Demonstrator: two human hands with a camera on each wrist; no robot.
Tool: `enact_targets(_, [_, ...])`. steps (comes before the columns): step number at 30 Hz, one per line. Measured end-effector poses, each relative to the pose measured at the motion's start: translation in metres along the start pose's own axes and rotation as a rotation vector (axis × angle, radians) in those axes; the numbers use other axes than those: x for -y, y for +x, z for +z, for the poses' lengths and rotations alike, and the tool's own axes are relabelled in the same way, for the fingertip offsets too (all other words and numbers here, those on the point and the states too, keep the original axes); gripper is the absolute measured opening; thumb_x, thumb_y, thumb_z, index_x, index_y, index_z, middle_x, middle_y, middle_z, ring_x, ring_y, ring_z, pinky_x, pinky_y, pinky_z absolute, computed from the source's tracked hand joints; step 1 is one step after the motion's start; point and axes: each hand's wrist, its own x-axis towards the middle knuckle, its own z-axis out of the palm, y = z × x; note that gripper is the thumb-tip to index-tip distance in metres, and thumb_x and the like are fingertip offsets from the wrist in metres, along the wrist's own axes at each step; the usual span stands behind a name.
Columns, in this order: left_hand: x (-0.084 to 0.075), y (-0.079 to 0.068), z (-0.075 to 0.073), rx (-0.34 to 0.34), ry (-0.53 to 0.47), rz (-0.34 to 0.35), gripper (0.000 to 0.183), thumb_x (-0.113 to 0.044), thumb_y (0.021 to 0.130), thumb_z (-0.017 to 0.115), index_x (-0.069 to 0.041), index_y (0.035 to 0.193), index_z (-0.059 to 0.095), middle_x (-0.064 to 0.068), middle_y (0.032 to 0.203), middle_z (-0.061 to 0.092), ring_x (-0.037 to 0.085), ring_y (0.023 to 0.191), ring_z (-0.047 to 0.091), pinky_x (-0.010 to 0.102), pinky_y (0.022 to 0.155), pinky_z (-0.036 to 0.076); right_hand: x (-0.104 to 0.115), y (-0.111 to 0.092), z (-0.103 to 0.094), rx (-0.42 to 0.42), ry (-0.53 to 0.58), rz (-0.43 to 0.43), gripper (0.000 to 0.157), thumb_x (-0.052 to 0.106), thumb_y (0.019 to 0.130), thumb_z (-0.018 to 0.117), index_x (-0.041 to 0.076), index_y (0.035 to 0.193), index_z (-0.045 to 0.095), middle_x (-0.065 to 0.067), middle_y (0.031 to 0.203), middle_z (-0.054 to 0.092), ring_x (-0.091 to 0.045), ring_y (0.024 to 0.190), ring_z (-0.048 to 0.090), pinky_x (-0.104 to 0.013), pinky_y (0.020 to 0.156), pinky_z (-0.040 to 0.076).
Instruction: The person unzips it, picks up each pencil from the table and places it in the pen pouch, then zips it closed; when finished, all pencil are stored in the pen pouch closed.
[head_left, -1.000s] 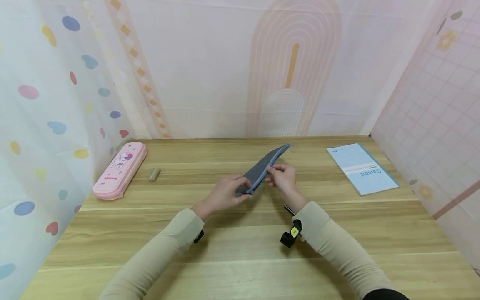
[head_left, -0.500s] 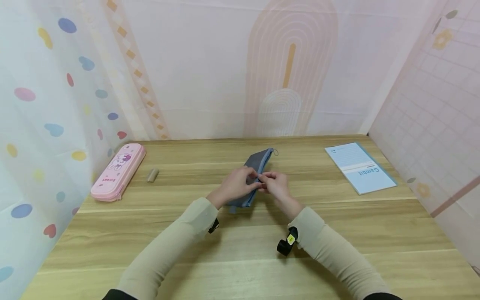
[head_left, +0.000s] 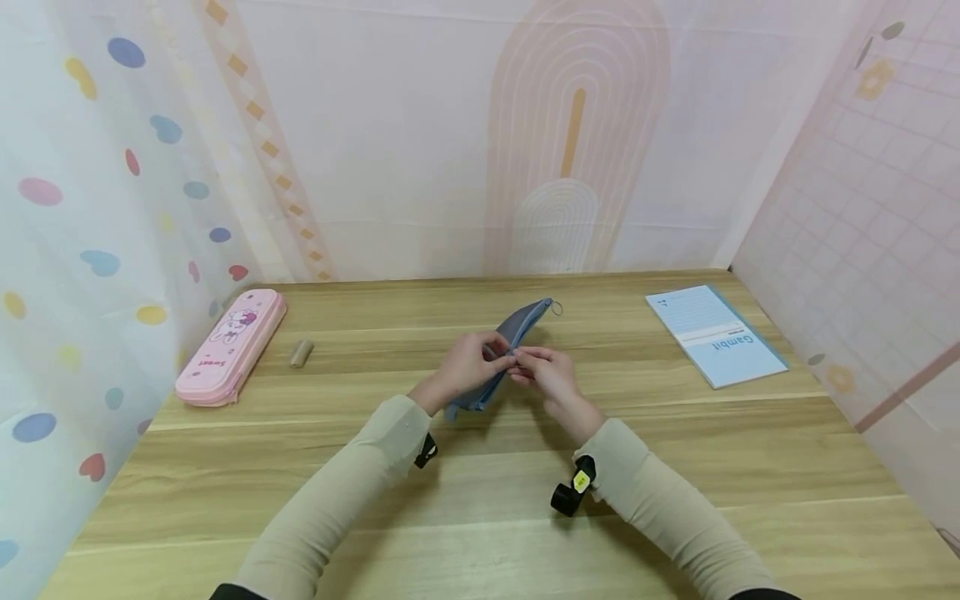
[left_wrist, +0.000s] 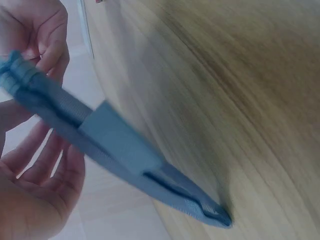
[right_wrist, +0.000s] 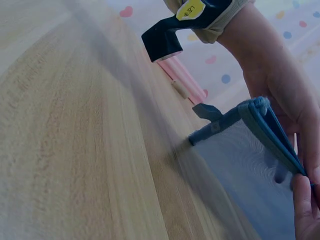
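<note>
A grey-blue mesh zipper pouch (head_left: 517, 323) slants between my two hands over the middle of the table, its zipper edge uppermost and a thin ring (head_left: 557, 308) at its far corner. My left hand (head_left: 467, 367) grips it from the left, thumb and fingers curled at the zipper edge. From the right, my right hand (head_left: 553, 379) pinches the same edge, its fingertips close to the left thumb. In the left wrist view, a fabric tab (left_wrist: 120, 140) sticks out from the pouch's near end. The exact spot pinched is hidden by my fingers.
A pink pencil case (head_left: 231, 350) lies at the table's left, with a small tan cylinder (head_left: 302, 353) beside it. A light blue notebook (head_left: 716, 335) lies at the right. Patterned curtains (head_left: 405, 150) stand behind the table (head_left: 450, 508).
My left hand has shifted from the pouch's near end up along the zipper edge to meet the right hand. The right hand has come slightly left, and the pouch has turned and moved nearer.
</note>
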Motion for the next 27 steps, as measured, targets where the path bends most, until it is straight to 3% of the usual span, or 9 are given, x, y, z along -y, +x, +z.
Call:
enact_targets(5, [0.0018, 0.0018, 0.0006, -0.032, -0.023, 0.013, 0.027, -0.023, 0.083, 0.062, -0.005, 0.104, 0.064, 0.007, 0.090, 0.067, 0.017, 0.079, 0.061, 0.027, 0.069, 0.051, -0.0013, 0.0000, -0.0017, 0.014, 0.013, 0.006, 0.025, 0.005, 0.084, 0.056, -0.006, 0.107, 0.060, 0.002, 0.067, 0.065, -0.007, 0.058, 0.062, -0.018, 0.056, 0.051])
enact_targets(11, [0.0029, 0.0025, 0.0002, -0.063, -0.070, -0.014, 0.022, -0.018, 0.083, 0.060, -0.004, 0.100, 0.067, 0.009, 0.092, 0.068, 0.017, 0.080, 0.062, 0.025, 0.068, 0.051, -0.0037, 0.0008, -0.0035, 0.018, 0.002, 0.023, 0.025, 0.009, 0.083, 0.059, -0.003, 0.105, 0.062, 0.004, 0.066, 0.066, -0.007, 0.059, 0.063, -0.018, 0.055, 0.051])
enact_targets(17, [0.0035, 0.0010, -0.0032, -0.047, -0.107, 0.000, 0.022, -0.018, 0.084, 0.060, -0.003, 0.098, 0.068, 0.011, 0.092, 0.068, 0.016, 0.078, 0.062, 0.022, 0.065, 0.050, -0.0048, 0.0012, -0.0032, 0.027, -0.006, 0.040, 0.025, 0.011, 0.082, 0.061, -0.001, 0.104, 0.064, 0.005, 0.065, 0.066, -0.007, 0.060, 0.062, -0.019, 0.056, 0.050])
enact_targets(27, [0.0084, 0.0009, -0.0032, -0.017, -0.138, -0.001, 0.023, -0.026, 0.081, 0.064, -0.005, 0.088, 0.071, 0.008, 0.078, 0.069, 0.008, 0.056, 0.058, 0.020, 0.053, 0.048, -0.0098, -0.0015, -0.0029, 0.058, -0.151, -0.075, 0.025, 0.008, 0.083, 0.059, -0.006, 0.104, 0.063, 0.005, 0.064, 0.064, -0.006, 0.060, 0.059, -0.021, 0.055, 0.048])
